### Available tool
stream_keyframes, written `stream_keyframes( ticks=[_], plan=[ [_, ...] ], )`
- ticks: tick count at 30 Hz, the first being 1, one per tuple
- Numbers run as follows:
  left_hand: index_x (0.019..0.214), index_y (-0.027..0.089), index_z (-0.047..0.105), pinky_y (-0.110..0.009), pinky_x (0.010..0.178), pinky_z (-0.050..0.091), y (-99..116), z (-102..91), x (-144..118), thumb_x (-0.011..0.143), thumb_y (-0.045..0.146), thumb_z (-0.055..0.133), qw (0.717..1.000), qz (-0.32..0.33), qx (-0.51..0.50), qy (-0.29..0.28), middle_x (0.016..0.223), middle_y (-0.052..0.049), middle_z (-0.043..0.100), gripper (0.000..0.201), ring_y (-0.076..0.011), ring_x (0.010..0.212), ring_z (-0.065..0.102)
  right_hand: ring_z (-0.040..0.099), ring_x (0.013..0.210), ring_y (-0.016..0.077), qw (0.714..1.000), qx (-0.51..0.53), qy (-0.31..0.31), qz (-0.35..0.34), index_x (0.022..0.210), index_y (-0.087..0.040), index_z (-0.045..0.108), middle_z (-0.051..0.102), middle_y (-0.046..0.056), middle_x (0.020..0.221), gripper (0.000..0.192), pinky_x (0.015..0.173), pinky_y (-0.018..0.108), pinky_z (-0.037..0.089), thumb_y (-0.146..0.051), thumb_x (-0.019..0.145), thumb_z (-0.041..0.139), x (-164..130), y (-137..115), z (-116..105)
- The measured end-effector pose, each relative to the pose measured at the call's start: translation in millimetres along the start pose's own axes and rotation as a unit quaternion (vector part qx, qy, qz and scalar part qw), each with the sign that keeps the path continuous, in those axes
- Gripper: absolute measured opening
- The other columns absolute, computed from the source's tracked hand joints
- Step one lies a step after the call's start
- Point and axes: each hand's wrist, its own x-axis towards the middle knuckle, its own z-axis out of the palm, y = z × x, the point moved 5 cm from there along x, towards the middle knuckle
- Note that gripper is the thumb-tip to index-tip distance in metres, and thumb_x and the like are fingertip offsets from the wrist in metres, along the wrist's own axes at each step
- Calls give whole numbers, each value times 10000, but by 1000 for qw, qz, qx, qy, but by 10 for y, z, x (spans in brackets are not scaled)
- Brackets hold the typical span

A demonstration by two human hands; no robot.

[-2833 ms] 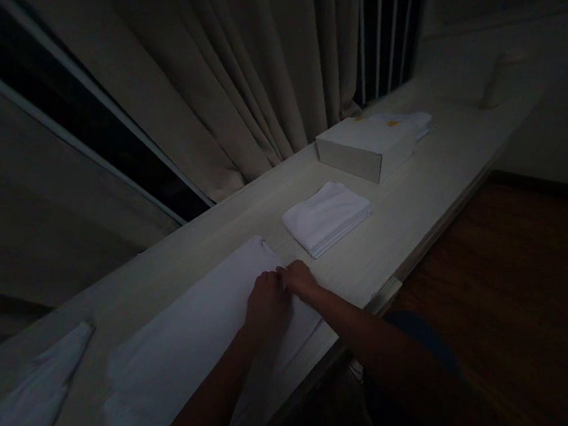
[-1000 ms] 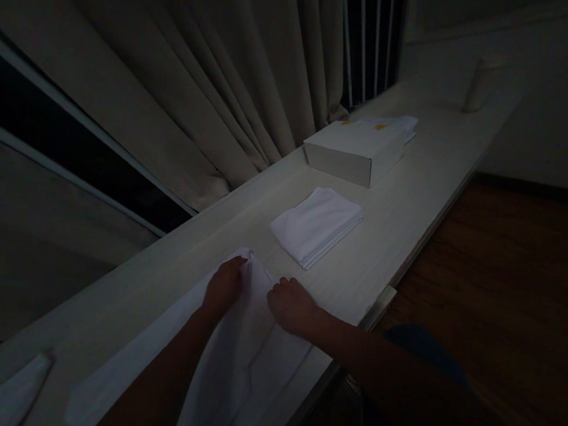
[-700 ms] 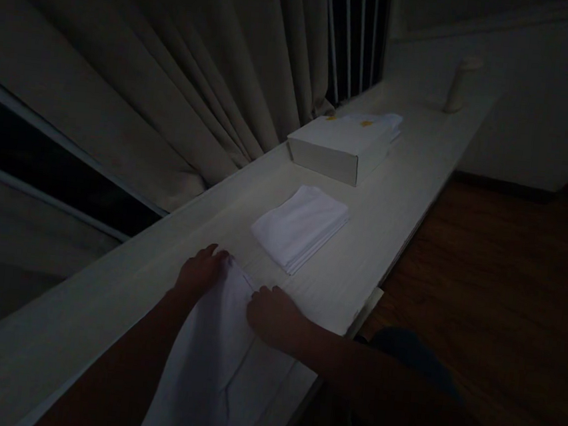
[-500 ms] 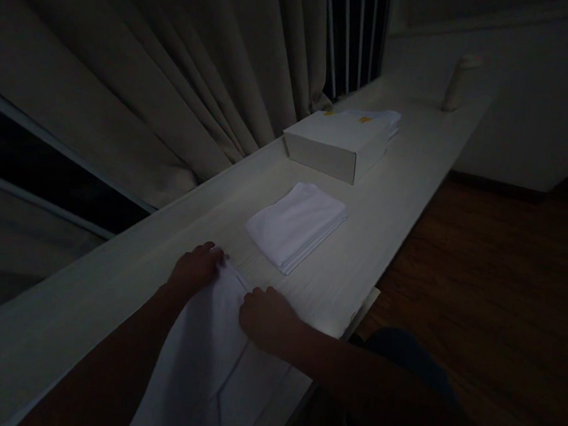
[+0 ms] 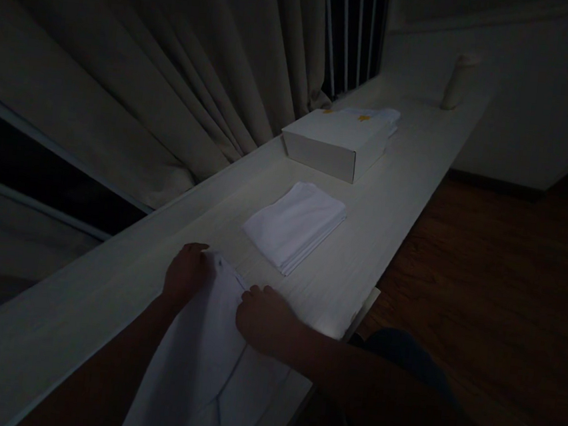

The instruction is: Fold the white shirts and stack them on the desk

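Note:
A white cloth (image 5: 204,359) lies spread on the long pale counter (image 5: 397,184) in front of me, in dim light. My left hand (image 5: 186,277) grips the cloth's far left corner. My right hand (image 5: 264,318) rests on the cloth's far right edge, fingers curled over the fabric. The cloth's near end runs out of view below. A neatly folded white cloth (image 5: 295,224) lies just beyond both hands, apart from them.
A white cardboard box (image 5: 334,141) stands farther along the counter, with white items with orange marks (image 5: 373,116) behind it. A pale bottle (image 5: 454,82) stands at the far end. Beige curtains (image 5: 151,73) hang on the left. Dark wooden floor (image 5: 500,260) lies to the right.
The cloth has been gathered narrower and folded lengthwise. My hands moved apart from one spot to the two far corners and drew slightly toward me. The view has swung right.

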Motion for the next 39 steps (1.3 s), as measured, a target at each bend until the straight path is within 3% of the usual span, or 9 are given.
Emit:
stream_keyframes(
  ticks=[3, 9, 14, 19, 23, 26, 31, 35, 39],
  plan=[
    [1217, 140, 570, -374, 1023, 418, -40, -17, -193, 910, 289, 273, 1000, 10, -16, 5, 1242, -125, 603, 452, -233, 1163, 547, 540, 922, 260, 1000, 0, 24, -3, 906, -113, 641, 614, 148, 949, 147, 770, 428, 459, -175, 914, 508, 26, -3, -51],
    [1410, 169, 414, -513, 1138, 254, 138, 206, -417, 957, 407, 235, 994, 101, 15, -50, 1530, -102, 349, 542, -267, 1426, 270, 536, 1016, 283, 998, -9, 68, 0, 1022, -68, 623, 617, 174, 1028, 237, 873, 466, 434, -184, 942, 432, 42, -61, -33],
    [1486, 139, 267, -481, 1144, 258, 174, 383, -494, 966, 395, 206, 994, 89, -12, -62, 1550, -129, 300, 583, -237, 1440, 247, 543, 1029, 289, 997, -26, 66, -6, 1023, -60, 633, 625, 191, 1046, 242, 915, 484, 405, -204, 927, 463, 11, -73, 35],
    [1511, 167, 195, -462, 1162, 224, 144, 434, -553, 968, 417, 209, 994, 84, -38, -64, 1578, -106, 228, 598, -215, 1463, 164, 523, 1092, 296, 996, -25, 81, 4, 1111, -47, 608, 621, 201, 1108, 287, 962, 494, 375, -209, 928, 457, 5, -57, 15],
    [1502, 163, 222, -464, 1163, 232, 86, 324, -495, 958, 452, 239, 993, 72, -57, -80, 1567, -108, 263, 616, -227, 1457, 191, 537, 1058, 292, 998, -22, 58, 7, 1074, -62, 618, 634, 190, 1059, 269, 976, 512, 362, -213, 928, 450, 5, -57, -28],
    [1475, 184, 286, -442, 1170, 238, 73, 101, -462, 953, 467, 258, 993, 80, -77, -44, 1579, -91, 239, 595, -216, 1444, 237, 546, 1019, 287, 998, -23, 56, 27, 1058, -60, 621, 634, 188, 1028, 260, 969, 506, 369, -199, 924, 446, 24, 20, -106],
    [1470, 190, 297, -455, 1176, 220, 279, -94, -503, 957, 462, 260, 993, 90, -67, -19, 1573, -89, 257, 581, -219, 1450, 219, 553, 997, 275, 991, -10, 66, 118, 1054, -64, 616, 630, 183, 1009, 240, 923, 441, 413, -140, 902, 446, 85, 279, -202],
    [1500, 103, 197, -545, 1143, 220, 520, 98, -542, 944, 447, 289, 997, 50, -21, -53, 1577, -178, 189, 661, -304, 1463, 144, 522, 1106, 274, 994, -12, 80, 76, 1138, -62, 586, 618, 188, 1103, 280, 998, 437, 376, -158, 916, 443, 92, 202, -194],
    [1483, 83, 250, -543, 1116, 263, 655, 353, -602, 930, 338, 281, 993, 44, -19, -112, 1551, -204, 252, 610, -323, 1450, 183, 556, 1053, 268, 997, -2, 66, 32, 1154, -35, 575, 623, 195, 1092, 307, 975, 432, 404, -180, 898, 486, 66, 41, -129]
  ],
)
